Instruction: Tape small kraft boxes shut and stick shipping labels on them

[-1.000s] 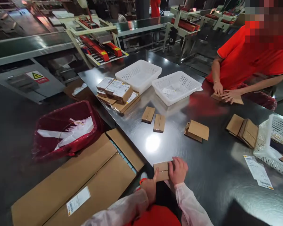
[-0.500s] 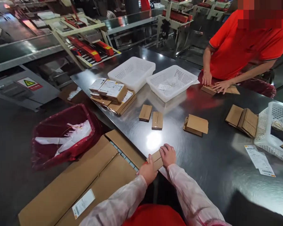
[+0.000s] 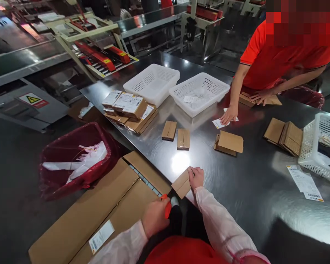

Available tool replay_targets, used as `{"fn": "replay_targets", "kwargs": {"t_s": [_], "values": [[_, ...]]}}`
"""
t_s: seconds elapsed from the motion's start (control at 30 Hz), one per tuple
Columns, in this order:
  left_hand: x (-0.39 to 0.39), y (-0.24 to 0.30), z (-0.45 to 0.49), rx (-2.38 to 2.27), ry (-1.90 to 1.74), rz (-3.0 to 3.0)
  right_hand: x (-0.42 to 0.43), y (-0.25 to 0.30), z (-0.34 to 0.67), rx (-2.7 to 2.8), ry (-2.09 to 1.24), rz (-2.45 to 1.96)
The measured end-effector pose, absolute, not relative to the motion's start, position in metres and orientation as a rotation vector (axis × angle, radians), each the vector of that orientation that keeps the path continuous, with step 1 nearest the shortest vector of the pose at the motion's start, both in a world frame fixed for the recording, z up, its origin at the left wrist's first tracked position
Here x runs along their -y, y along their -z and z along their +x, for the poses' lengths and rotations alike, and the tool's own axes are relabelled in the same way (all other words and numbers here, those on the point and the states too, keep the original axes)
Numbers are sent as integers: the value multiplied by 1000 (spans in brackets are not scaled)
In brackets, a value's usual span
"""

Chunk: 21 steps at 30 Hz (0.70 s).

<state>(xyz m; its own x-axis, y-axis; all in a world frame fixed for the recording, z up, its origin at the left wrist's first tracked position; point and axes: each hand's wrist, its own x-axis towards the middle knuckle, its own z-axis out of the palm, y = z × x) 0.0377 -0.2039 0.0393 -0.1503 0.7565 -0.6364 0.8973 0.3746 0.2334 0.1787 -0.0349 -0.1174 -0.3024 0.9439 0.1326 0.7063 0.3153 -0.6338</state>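
My right hand (image 3: 196, 178) is closed on the right end of a small brown cardboard box (image 3: 181, 184), which lies tilted at the near edge of the metal table. In my left hand (image 3: 155, 217), off the table edge and left of the box, is an orange-red tool (image 3: 167, 209); its kind is mostly hidden by my fingers. Farther up the table lie two small closed boxes, one box (image 3: 169, 131) and another box (image 3: 183, 139) beside it. To their right stands a partly open carton (image 3: 228, 142).
A large carton (image 3: 104, 205) and a red-lined bin (image 3: 71, 161) with white scraps stand left of the table. Two white baskets, a left basket (image 3: 154, 82) and a right basket (image 3: 199, 94), are behind labelled parcels (image 3: 129, 104). Across the table a co-worker's hand (image 3: 229, 115) presses a label.
My left hand has left the box and moved down and left, showing the orange-red tool. My right hand still holds the box. The co-worker's one hand has come forward onto a label.
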Motion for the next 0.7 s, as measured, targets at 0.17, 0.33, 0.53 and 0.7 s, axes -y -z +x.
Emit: {"fn": "replay_targets", "kwargs": {"t_s": [0.17, 0.33, 0.53, 0.7], "values": [[203, -55, 36, -1994, -25, 1525, 38, 118, 178, 2092, -651, -1442], [187, -31, 41, -2001, 81, 1481, 37, 112, 178, 2111, -638, -1474], [238, 28, 23, -1949, -210, 1499, 60, 79, 181, 2441, -479, -1446], [250, 74, 26, -1967, -302, 1546, 84, 72, 179, 2606, -468, -1539]]}}
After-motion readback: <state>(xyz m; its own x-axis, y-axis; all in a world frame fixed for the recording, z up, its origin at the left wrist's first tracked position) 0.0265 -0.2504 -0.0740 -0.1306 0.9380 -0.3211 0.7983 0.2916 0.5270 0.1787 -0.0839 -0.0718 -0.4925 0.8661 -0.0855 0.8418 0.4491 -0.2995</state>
